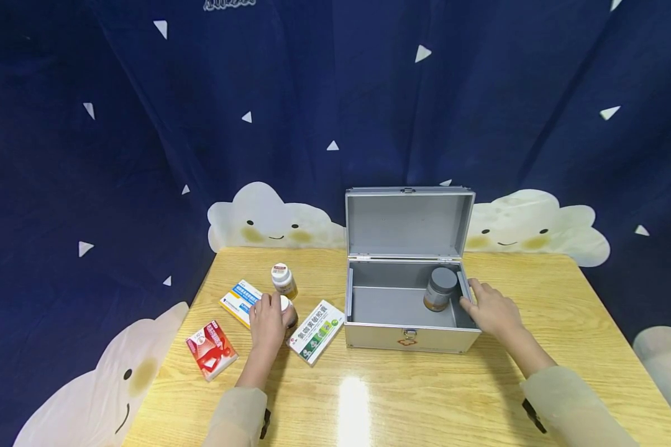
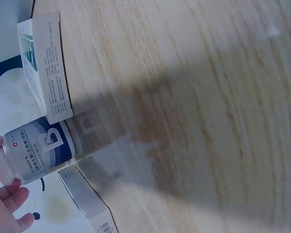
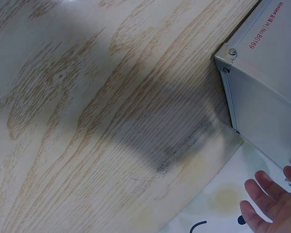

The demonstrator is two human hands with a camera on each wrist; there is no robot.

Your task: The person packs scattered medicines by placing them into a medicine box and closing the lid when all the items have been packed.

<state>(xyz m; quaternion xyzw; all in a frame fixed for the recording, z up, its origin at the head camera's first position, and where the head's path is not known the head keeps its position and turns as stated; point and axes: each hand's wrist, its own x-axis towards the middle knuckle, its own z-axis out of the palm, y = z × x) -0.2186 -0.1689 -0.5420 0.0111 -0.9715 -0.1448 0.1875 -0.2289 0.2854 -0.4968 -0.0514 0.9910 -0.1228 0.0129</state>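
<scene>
Two pale sleeves (image 1: 237, 413) come in at the near side of the light wood-grain counter (image 1: 425, 397). Nearest of the goods, to the left, lies a flat red-and-white cardboard box (image 1: 211, 349); beyond it to the right is a long white-and-green cardboard box (image 1: 317, 332). Of the two hands, the left hand (image 1: 268, 326) curls its fingers about the top of a small silver-and-blue-labelled bottle (image 2: 39, 148), between that long box and a blue, white and orange cardboard box (image 1: 240, 302). Whether the bottle's base bears any weight I cannot tell. Held so high up, it could slip or swing if the fingers loosened, and a sideways pull might nudge the long box close by.

The right hand (image 1: 494, 310), fingers loosely spread, rests at the right rim of a silver metal case (image 1: 374, 336); how firmly is not shown. Heavy pressure there could slide or tilt the case. Just beyond the gripped bottle stands a white-capped amber bottle (image 1: 284, 282), which a careless knuckle might topple. Inside the case, by its right wall, a dark-lidded grey jar (image 1: 440, 290) could tip if jolted. Farthest back, the raised grey lid (image 1: 405, 226) might drop if bumped, before a navy curtain (image 1: 335, 74)
</scene>
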